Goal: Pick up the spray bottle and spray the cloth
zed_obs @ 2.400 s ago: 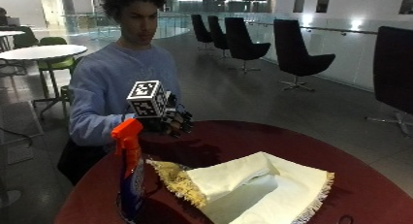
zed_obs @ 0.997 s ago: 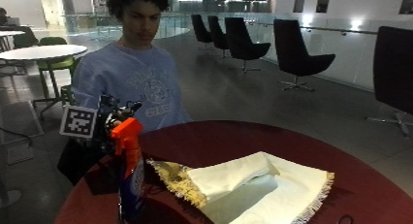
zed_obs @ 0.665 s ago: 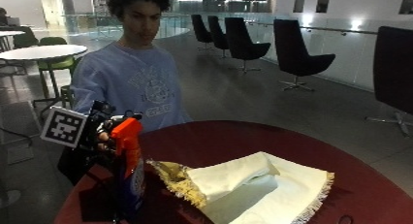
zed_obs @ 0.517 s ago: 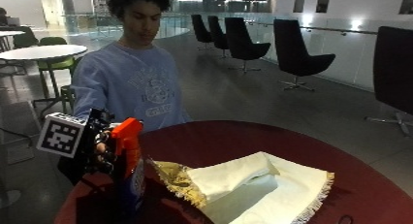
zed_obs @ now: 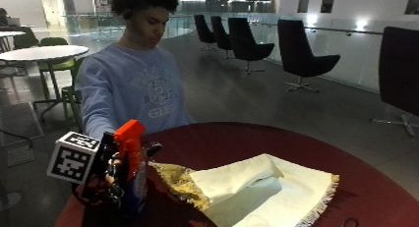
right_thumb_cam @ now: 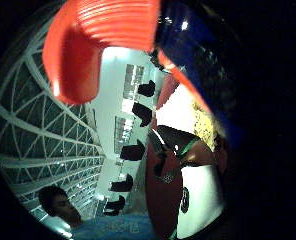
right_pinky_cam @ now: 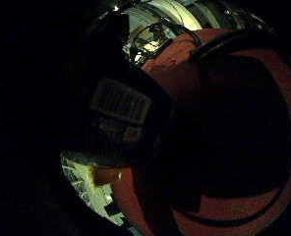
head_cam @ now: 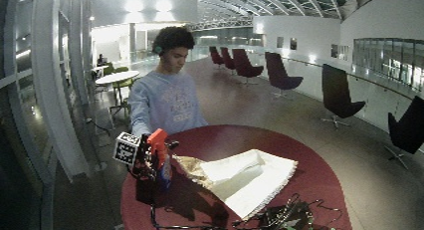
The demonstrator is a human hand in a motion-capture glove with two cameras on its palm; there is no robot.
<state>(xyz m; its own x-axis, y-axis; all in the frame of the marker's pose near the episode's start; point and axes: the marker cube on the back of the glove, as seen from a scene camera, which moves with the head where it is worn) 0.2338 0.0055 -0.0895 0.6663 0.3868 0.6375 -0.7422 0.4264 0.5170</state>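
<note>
A spray bottle (zed_obs: 133,160) with a blue body and an orange-red trigger head stands upright at the left edge of the round dark-red table (zed_obs: 225,141). My gloved right hand (zed_obs: 110,177) is against its left side, below the head, with fingers curled round the bottle. In the thumb side palm view the orange head (right_thumb_cam: 100,42) and blue body fill the edge. The little finger side palm view shows the bottle's barcode label (right_pinky_cam: 120,102) close up. A cream cloth (zed_obs: 265,187) with gold fringe lies rumpled on the table to the right of the bottle, apart from it.
Cables and dark gear (head_cam: 281,217) lie at the table's front edge. Black chairs (zed_obs: 301,55) stand along the glass railing behind. A white round table (zed_obs: 43,52) with green chairs is at the back left. The person stands behind the table's left side.
The gloved hand came from in front of the chest out to the left, then down along the bottle's side, and now holds it. Bottle and cloth have stayed in place.
</note>
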